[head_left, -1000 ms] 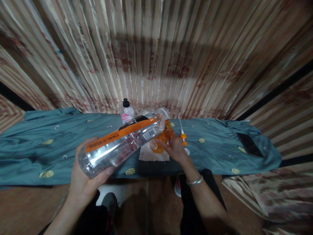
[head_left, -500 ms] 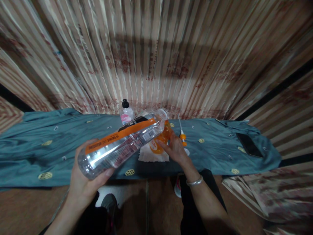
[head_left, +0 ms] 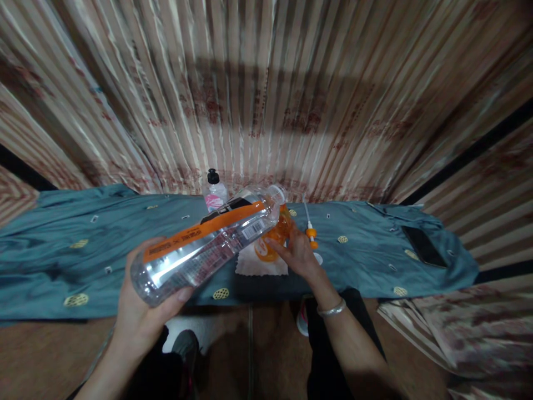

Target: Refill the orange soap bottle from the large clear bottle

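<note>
Likely pouring: left hand [head_left: 139, 305] grips tilted clear bottle [head_left: 210, 241], right hand [head_left: 301, 254] grips orange bottle [head_left: 267, 255]; next needs steady tilt.

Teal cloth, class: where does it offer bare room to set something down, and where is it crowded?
Bare cloth shows left of the black-capped bottle, and between the orange pump and the phone. The middle is crowded: left hand with clear bottle, right hand with orange bottle, and white paper.
</note>
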Available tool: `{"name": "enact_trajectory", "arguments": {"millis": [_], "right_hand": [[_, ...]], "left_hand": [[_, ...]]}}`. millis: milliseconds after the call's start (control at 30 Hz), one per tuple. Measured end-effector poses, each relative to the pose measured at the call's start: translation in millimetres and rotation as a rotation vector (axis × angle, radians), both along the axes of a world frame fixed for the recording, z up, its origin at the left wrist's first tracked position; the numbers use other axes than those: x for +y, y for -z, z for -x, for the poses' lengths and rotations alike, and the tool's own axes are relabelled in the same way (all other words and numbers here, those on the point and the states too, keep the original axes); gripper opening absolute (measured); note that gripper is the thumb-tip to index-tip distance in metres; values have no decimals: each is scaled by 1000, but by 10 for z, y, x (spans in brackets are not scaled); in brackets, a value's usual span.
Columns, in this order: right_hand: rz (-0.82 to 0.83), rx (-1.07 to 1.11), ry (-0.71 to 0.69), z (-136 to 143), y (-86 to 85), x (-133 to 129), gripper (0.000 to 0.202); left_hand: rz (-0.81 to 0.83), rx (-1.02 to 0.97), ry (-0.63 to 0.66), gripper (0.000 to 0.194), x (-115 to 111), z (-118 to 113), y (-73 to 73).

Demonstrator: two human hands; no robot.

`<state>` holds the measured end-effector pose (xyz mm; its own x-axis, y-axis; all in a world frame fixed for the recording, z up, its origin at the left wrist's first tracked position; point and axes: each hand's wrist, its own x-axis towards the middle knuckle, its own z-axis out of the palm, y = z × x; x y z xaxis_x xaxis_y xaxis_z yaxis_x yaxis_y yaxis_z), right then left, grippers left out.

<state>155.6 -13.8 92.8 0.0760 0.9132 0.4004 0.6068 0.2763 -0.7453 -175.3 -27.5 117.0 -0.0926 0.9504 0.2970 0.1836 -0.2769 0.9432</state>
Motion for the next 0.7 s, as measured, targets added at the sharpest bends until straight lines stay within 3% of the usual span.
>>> {"name": "enact_trajectory", "arguments": {"millis": [200, 700], "right_hand": [[-12, -1, 6, -15, 55, 20, 56], [1, -10, 38, -8, 22, 1, 55]], "left_hand": [[7, 5, 30, 93, 4, 57, 59], [23, -1, 33, 96, -16, -14, -21]]}}
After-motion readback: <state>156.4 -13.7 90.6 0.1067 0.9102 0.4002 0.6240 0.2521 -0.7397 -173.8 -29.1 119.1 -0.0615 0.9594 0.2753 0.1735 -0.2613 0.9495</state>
